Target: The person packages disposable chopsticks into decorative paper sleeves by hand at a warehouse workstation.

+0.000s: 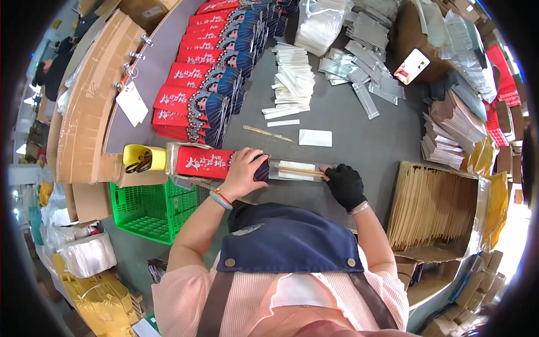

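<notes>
My left hand (245,170) lies across the dark end of a red printed card (202,163) with white lettering, its fingers and thumb closed over that end. The card lies flat along the near edge of the table, partly inside a clear holder. To its right, a thin wooden stick (300,171) lies over a white strip (296,167) on a clear plastic piece. My right hand (345,186), in a black glove with bare fingertips, pinches the right end of the stick. Beyond it, a white card (315,138) lies on the dark table.
Red printed cards (182,98) stand in overlapping rows at the back left. White strips (292,78) and silvery packets (365,64) are piled further back. A yellow cup (145,158) holds scissors. A green crate (151,210) sits below left; a carton (435,208) of brown pieces stands right.
</notes>
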`<action>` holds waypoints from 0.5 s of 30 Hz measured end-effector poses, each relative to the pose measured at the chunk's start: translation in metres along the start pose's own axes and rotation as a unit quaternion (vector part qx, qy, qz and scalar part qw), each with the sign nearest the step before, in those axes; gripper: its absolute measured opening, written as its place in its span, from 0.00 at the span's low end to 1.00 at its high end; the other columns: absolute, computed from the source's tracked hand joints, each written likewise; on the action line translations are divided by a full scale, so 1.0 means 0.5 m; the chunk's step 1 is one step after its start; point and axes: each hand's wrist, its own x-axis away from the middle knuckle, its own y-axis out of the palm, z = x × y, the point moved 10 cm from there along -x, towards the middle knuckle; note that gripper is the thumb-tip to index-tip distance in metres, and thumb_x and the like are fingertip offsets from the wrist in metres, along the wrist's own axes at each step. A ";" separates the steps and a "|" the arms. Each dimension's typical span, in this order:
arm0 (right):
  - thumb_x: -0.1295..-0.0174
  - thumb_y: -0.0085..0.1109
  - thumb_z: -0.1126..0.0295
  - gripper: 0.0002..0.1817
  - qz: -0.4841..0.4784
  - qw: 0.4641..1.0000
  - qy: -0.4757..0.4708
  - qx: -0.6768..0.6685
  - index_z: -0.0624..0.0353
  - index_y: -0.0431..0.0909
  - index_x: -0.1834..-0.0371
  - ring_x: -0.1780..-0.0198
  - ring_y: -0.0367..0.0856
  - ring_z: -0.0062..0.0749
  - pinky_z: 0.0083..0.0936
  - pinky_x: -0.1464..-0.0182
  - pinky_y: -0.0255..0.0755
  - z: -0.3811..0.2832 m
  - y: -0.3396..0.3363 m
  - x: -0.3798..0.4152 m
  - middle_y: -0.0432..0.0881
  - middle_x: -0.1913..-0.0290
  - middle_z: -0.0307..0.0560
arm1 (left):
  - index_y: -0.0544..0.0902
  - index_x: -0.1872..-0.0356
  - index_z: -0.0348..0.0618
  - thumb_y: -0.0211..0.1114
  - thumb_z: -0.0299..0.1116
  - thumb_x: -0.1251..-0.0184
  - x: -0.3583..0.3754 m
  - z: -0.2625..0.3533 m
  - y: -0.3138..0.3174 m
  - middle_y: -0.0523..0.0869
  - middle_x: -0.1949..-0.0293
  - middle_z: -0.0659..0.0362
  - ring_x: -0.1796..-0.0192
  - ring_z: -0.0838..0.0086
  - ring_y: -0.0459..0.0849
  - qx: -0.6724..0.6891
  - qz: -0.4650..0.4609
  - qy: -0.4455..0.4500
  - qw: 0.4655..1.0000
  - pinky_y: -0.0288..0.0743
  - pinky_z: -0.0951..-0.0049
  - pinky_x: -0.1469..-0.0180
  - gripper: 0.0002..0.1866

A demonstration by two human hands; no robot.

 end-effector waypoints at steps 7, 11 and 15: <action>0.44 0.63 0.73 0.13 0.104 0.978 -0.108 -0.148 0.53 0.85 0.55 0.54 0.81 0.43 0.35 0.52 0.76 -0.054 0.008 -0.038 0.84 0.60 0.48 | 0.78 0.42 0.43 0.83 0.40 0.66 -0.036 0.060 0.022 0.74 0.42 0.56 0.37 0.56 0.69 -0.008 -0.004 0.015 1.000 0.63 0.55 0.35 0.42; 0.48 0.63 0.76 0.10 0.106 0.974 0.056 -0.191 0.58 0.81 0.61 0.59 0.81 0.49 0.37 0.56 0.76 0.054 0.027 -0.012 0.82 0.62 0.51 | 0.78 0.43 0.41 0.83 0.39 0.66 -0.041 0.059 0.032 0.74 0.44 0.56 0.39 0.57 0.71 -0.016 0.002 0.025 1.000 0.65 0.56 0.38 0.41; 0.49 0.67 0.73 0.15 0.066 0.893 0.038 -0.444 0.57 0.77 0.57 0.59 0.80 0.50 0.38 0.57 0.74 -0.093 0.096 -0.072 0.80 0.60 0.49 | 0.78 0.44 0.43 0.82 0.37 0.65 -0.063 0.081 0.043 0.75 0.46 0.56 0.43 0.57 0.72 -0.006 0.017 0.057 0.998 0.68 0.56 0.41 0.39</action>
